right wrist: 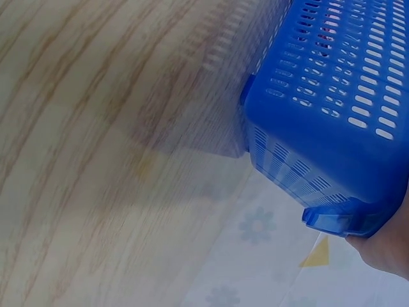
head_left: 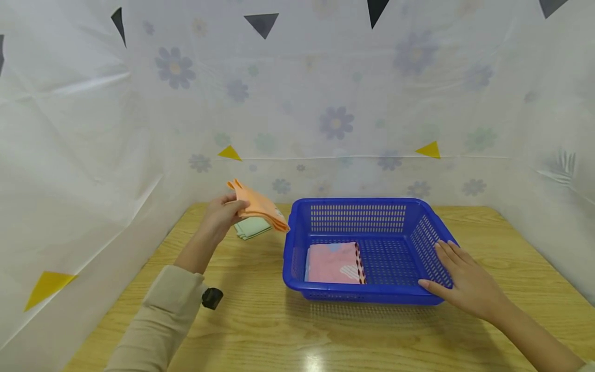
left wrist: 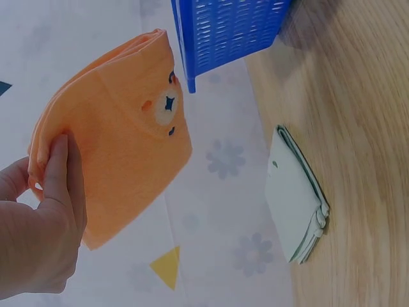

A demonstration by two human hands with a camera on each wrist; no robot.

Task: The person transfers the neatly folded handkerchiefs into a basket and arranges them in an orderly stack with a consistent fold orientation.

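My left hand point(head_left: 222, 213) pinches a folded orange towel point(head_left: 258, 205) between thumb and fingers, raised above the table just left of the basket. In the left wrist view the towel point(left wrist: 121, 141) shows a small stitched animal face. A folded pale green cloth point(head_left: 252, 227) lies on the table behind and below it. My right hand point(head_left: 469, 284) rests on the right rim of the blue plastic basket point(head_left: 362, 291), fingers extended over the edge and thumb at the front corner. Inside the basket, at the left, lies a folded pink cloth point(head_left: 331, 263) with a light blue edge showing beside it.
The wooden table point(head_left: 251, 325) carries the basket right of its middle. A white plastic sheet point(head_left: 297, 93) with printed flowers and triangles stands behind and along both sides. A black device point(head_left: 212, 298) is at the left wrist.
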